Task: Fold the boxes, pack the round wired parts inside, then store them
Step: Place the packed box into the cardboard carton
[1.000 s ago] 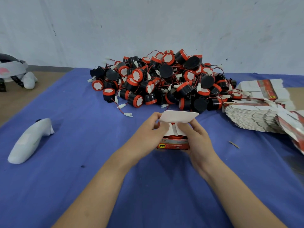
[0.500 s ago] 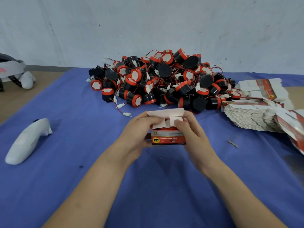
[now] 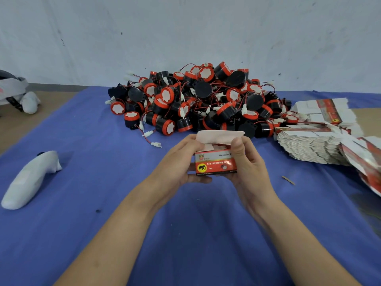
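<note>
While above the cloth (image 3: 86, 234), left hand (image 3: 177, 163) and right hand (image 3: 250, 165) tight around the open-topped box (image 3: 214, 164).

1. Light is bright and even, diffuse from overhead; the wall (image 3: 185, 27) reads flat pale grey.
2. Shadows are soft: dim patches lie on the counter (image 3: 61, 234) beside the white controller (image 3: 26, 182) and below the box (image 3: 214, 164).
3. Glare is slight (just a sheen on the box's print).
4. Wide-angle bending bows the counter's far edge and stretches the flat boxes (image 3: 313, 147) at the right border; small print smears.
</note>
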The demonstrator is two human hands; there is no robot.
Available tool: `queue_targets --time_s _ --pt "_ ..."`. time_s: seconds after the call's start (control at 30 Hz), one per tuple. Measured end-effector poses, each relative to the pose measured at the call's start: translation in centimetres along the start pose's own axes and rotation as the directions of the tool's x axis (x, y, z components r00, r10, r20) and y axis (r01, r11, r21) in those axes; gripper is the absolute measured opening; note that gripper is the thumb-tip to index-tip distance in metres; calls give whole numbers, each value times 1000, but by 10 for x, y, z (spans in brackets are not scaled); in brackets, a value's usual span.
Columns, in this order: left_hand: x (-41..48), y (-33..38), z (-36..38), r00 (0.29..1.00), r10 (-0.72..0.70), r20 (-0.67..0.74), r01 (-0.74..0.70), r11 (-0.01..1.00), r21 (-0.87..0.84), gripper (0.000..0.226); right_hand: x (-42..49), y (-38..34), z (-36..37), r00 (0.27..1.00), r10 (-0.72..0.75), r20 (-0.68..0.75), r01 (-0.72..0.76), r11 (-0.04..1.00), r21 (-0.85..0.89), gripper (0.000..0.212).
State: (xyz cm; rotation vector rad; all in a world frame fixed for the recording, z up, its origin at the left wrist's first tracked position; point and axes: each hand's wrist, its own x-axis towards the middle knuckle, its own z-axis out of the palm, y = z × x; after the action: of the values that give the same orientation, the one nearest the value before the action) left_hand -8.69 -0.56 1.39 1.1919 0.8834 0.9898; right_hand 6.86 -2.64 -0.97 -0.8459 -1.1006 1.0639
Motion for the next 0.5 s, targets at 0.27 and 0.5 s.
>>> queue_targets --time_s 0.27,0.5 --pt "-3 2 -1 998 16 -61 -21 996 -81 25 -1 -3 3 996 67 53 -71 995 65 58" --pt "-1 3 3 1000 -16 20 17 998 -60 36 0 -8 2 993 118 15 -119 989 92 61"
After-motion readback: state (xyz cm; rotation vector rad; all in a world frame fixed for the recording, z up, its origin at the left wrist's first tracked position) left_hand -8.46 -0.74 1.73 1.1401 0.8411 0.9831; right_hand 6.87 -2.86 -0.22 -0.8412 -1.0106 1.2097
